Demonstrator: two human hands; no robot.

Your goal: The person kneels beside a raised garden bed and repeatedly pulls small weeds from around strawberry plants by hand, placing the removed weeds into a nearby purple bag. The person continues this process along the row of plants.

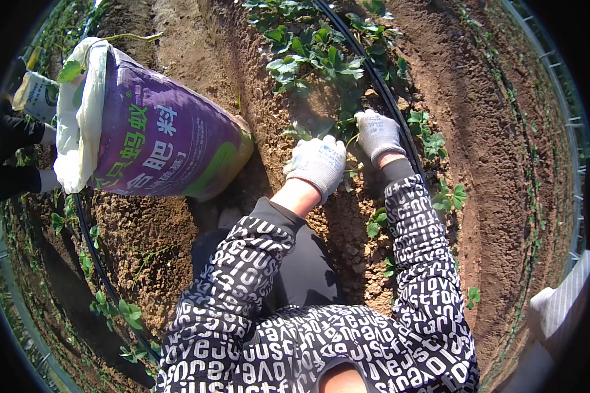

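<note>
My left hand [319,164], in a whitish knit work glove, is curled low over the soil ridge among the leaves of a green leafy plant, apparently a strawberry [317,61]. Just to its right, my right hand [378,132], gloved the same way, is bent close beside a black drip hose [373,64]. Thin yellow-green stems [352,141] run between the two hands, and both seem closed on them. My fingertips are mostly hidden beneath the gloves' backs. A pale-edged leaf [297,131] sticks out beyond my left knuckles.
A purple woven fertilizer sack [162,132] stands at left, its white mouth rolled down, with a leafy runner [128,36] over the rim. Behind it are another person's dark-clad legs [12,182] and a printed packet [37,96]. Smaller plants [432,142] line the ridge; a furrow [491,162] runs right.
</note>
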